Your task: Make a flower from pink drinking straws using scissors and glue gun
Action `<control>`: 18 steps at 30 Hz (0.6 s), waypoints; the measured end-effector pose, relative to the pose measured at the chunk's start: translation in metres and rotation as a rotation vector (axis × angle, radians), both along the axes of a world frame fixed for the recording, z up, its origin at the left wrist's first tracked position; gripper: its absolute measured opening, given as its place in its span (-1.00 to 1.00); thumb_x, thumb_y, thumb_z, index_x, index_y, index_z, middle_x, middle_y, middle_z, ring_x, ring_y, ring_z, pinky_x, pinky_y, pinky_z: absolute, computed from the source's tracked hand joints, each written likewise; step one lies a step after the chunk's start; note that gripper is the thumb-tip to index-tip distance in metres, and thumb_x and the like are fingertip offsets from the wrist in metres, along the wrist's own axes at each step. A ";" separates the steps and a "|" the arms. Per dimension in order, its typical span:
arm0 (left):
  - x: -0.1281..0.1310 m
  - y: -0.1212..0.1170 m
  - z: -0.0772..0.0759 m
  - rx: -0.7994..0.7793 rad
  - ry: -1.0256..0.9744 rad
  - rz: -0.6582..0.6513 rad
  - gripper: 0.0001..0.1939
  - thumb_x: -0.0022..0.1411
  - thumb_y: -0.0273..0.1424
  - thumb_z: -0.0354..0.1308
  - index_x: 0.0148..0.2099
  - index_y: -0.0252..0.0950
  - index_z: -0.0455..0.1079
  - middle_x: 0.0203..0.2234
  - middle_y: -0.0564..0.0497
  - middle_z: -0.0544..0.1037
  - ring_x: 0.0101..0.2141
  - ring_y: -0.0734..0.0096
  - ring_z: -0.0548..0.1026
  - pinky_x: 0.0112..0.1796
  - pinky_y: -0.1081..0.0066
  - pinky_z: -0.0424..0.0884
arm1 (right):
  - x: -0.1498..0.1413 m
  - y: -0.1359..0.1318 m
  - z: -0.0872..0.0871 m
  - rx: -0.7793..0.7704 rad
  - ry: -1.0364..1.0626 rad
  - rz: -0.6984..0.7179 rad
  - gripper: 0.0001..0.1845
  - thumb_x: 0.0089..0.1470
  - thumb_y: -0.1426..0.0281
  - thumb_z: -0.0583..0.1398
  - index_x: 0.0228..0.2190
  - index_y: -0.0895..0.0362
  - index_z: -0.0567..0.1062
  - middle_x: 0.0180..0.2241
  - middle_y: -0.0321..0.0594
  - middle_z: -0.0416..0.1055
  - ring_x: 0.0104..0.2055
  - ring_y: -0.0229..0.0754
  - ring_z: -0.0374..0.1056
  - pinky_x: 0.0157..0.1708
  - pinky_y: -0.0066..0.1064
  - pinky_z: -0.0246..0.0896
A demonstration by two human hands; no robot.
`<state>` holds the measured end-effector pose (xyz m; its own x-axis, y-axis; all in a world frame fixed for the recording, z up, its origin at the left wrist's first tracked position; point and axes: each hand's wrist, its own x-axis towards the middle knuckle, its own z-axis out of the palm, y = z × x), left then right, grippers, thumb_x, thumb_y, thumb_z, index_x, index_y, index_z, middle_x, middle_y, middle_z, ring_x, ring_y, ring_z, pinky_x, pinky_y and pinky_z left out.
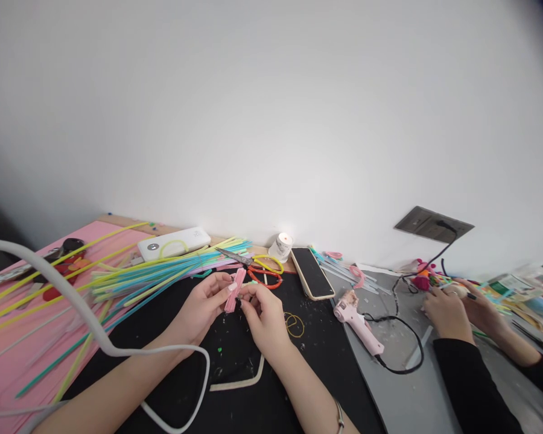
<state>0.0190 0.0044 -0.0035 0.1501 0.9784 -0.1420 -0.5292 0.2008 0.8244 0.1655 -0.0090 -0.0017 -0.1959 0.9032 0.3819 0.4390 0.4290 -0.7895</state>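
My left hand [201,306] is closed around a short bundle of pink pipe cleaners [236,289], held upright at a slight tilt above the black mat [235,361]. Right beside it, my right hand [266,318] has its fingers curled in a pinch near the bundle's lower end. A small dark bit shows between the hands there, too small to name. Just behind the hands lie scissors [268,283] with red and yellow handles. A cream pipe cleaner [239,384], bent at a corner, rests on the mat below my hands.
Many pastel pipe cleaners [163,271] spread to the left over pink sheets [9,349], near a white power bank [174,243]. A white cable [95,325] crosses my left forearm. Behind are a paper cup [281,248] and phone [312,273]; rightward, a glue gun [357,325] and a co-worker's hands [450,313].
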 end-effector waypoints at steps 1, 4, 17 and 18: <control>0.000 0.000 0.000 -0.001 -0.003 0.003 -0.64 -0.10 -0.33 0.42 -0.28 -0.28 0.36 -0.44 0.12 0.51 -0.45 0.54 0.40 -0.44 0.54 0.28 | 0.000 0.000 0.000 -0.002 -0.002 -0.001 -0.80 0.03 0.55 0.09 -0.30 0.12 0.46 -0.38 -0.26 0.43 -0.48 -0.27 0.21 -0.44 -0.46 0.14; 0.001 0.000 0.000 -0.003 -0.004 0.005 -0.65 -0.10 -0.34 0.41 -0.28 -0.29 0.36 -0.45 0.13 0.51 -0.49 0.57 0.38 -0.46 0.55 0.26 | -0.001 -0.001 -0.001 -0.002 -0.014 -0.005 -0.80 0.03 0.56 0.10 -0.30 0.11 0.46 -0.37 -0.27 0.44 -0.49 -0.28 0.20 -0.44 -0.46 0.14; 0.000 0.001 -0.001 -0.024 -0.013 0.002 -0.64 -0.10 -0.35 0.42 -0.27 -0.29 0.37 -0.45 0.11 0.50 -0.45 0.53 0.41 -0.45 0.55 0.29 | -0.003 -0.003 0.002 0.026 -0.048 -0.010 -0.80 0.04 0.55 0.09 -0.30 0.12 0.46 -0.38 -0.26 0.43 -0.48 -0.27 0.22 -0.41 -0.46 0.14; 0.000 0.001 -0.001 -0.028 -0.023 0.006 -0.64 -0.11 -0.35 0.43 -0.27 -0.29 0.37 -0.45 0.12 0.50 -0.44 0.52 0.42 -0.44 0.54 0.30 | -0.002 -0.003 0.002 0.021 -0.025 -0.016 -0.80 0.05 0.54 0.08 -0.30 0.12 0.45 -0.38 -0.26 0.43 -0.49 -0.27 0.22 -0.43 -0.46 0.14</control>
